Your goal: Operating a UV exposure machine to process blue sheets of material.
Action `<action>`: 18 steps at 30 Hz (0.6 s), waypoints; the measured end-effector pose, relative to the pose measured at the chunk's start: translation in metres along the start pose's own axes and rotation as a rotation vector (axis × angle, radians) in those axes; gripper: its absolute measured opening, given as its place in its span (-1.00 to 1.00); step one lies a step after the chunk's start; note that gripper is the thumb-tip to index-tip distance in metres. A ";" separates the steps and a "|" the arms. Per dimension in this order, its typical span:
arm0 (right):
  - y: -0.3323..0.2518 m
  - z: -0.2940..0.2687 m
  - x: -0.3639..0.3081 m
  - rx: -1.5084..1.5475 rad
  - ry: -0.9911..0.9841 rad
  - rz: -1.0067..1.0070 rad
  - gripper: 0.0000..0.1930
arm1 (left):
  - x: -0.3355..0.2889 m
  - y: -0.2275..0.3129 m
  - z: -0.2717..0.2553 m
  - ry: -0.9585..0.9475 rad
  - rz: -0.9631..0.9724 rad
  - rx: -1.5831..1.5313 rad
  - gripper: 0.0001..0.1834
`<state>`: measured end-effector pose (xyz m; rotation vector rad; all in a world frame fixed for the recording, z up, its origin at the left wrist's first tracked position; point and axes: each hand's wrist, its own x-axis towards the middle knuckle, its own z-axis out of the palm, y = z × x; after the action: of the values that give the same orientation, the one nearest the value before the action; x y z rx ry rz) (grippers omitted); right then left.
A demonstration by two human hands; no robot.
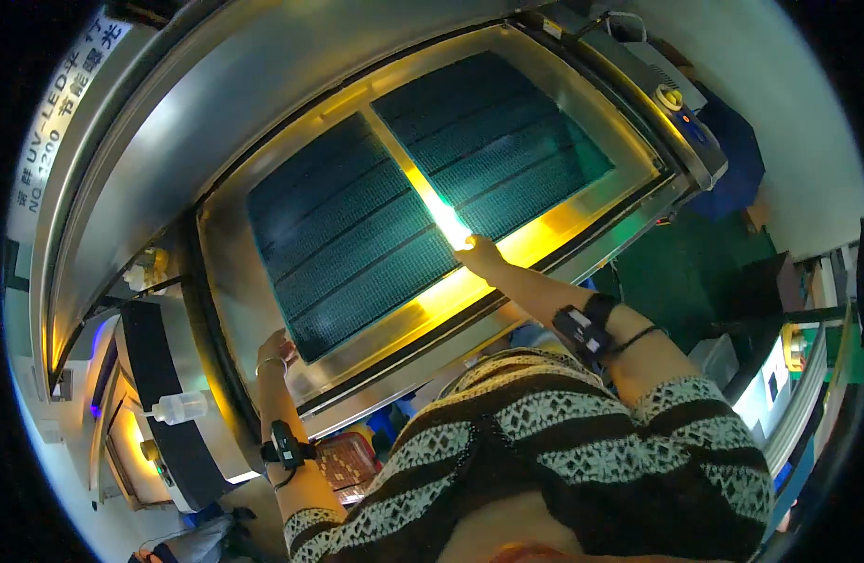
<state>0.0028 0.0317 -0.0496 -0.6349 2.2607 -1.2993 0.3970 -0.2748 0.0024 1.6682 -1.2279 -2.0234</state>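
Two dark, finely gridded rectangular panels, a left panel and a right panel, lie side by side on the metal-framed bed of a large machine. A narrow strip separates them, brightly lit at its near end. My right hand is at that end, its fingers closed beside the glare; what they hold is hidden by the light. At the left panel's near left corner, my left hand rests on the bed with fingers extended and nothing visible in them. Both forearms carry black strapped devices.
A raised, curved metal lid stands behind and left of the bed. A clear squeeze bottle lies left of the bed on another machine. A blue-grey device sits at the right rim. A red woven basket is below the front edge.
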 end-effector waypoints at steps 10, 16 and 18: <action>-0.060 -0.067 0.031 0.093 -0.252 -0.102 -0.46 | 0.024 -0.037 0.022 0.132 0.229 0.066 -0.69; -0.015 -0.228 0.067 -0.198 -0.057 -0.134 -0.52 | 0.052 -0.043 0.218 0.232 0.881 0.624 -0.54; -0.021 -0.252 0.069 -0.418 -0.018 0.114 -0.40 | 0.040 -0.033 0.260 0.289 0.934 0.994 -0.40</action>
<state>-0.1969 0.1499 0.0719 -0.6396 2.5333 -0.7673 0.1618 -0.1657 -0.0515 1.1428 -2.4487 -0.5922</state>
